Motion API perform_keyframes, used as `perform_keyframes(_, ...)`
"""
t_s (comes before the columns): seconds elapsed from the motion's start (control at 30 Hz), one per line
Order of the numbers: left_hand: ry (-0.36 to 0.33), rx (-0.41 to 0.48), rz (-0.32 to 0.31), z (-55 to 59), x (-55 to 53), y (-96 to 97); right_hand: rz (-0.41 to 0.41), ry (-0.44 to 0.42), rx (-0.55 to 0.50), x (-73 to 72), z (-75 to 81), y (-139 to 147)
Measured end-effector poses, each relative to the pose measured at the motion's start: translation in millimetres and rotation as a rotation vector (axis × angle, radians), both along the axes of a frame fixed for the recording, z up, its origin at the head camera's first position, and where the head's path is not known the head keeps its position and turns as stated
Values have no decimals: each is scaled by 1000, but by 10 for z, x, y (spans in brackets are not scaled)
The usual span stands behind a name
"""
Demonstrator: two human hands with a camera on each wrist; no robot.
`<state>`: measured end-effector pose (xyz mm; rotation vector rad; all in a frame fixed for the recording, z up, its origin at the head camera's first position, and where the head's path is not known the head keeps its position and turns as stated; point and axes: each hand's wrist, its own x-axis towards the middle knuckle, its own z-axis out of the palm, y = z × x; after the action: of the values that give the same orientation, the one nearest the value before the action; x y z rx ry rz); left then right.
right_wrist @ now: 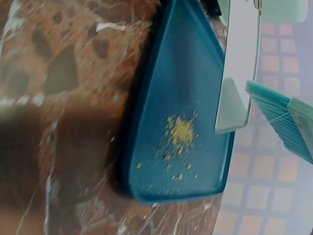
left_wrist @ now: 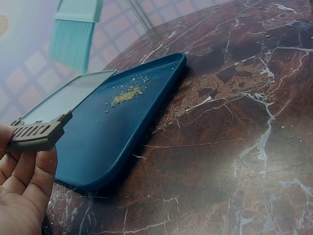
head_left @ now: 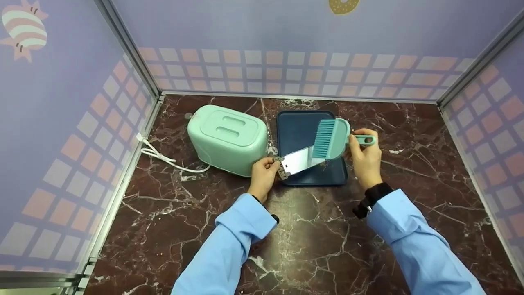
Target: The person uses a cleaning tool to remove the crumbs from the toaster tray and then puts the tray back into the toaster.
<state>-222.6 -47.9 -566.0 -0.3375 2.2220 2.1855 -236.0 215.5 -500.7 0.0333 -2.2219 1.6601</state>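
Note:
My left hand pinches the brown slotted end of a toaster's crumb tray, a thin shiny metal plate tilted over a dark blue tray. With my right hand I grip the handle of a teal brush. Its bristles point toward the metal plate and overlap its far end in the head view; in the right wrist view their tips are right at its edge. Yellowish crumbs lie in a small pile on the blue tray, with finer bits scattered around.
A mint green toaster with two slots on top stands left of the blue tray, close to my left hand. Its white cord runs to the left wall. Patterned panels enclose the marbled table at the back and sides.

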Motion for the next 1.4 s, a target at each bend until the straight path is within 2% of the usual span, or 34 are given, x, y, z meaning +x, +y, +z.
perform_keyframes(0.1, 0, -7, 1, 8, -5, 8, 39, 29, -44, -52, -25, -46)
perform_keyframes(0.3, -27, -31, -23, 36, 3, 12, 130, 100, -133, -84, 24, -205)
perform_keyframes(0.67, -42, -8, -32, 36, 23, 10, 283, 104, -229, -78, 52, -478)
perform_keyframes(0.8, -44, 10, -35, 40, 32, 7, 311, 90, -239, -58, 37, -542)
perform_keyframes(1.03, -43, 33, -45, 50, 41, -2, 317, 62, -167, -38, -3, -573)
perform_keyframes(1.23, -33, 19, -61, 57, 49, -17, 296, 86, -80, -69, -44, -525)
perform_keyframes(1.4, -15, 26, -65, 55, 53, -16, 245, 102, -11, -20, 58, -489)
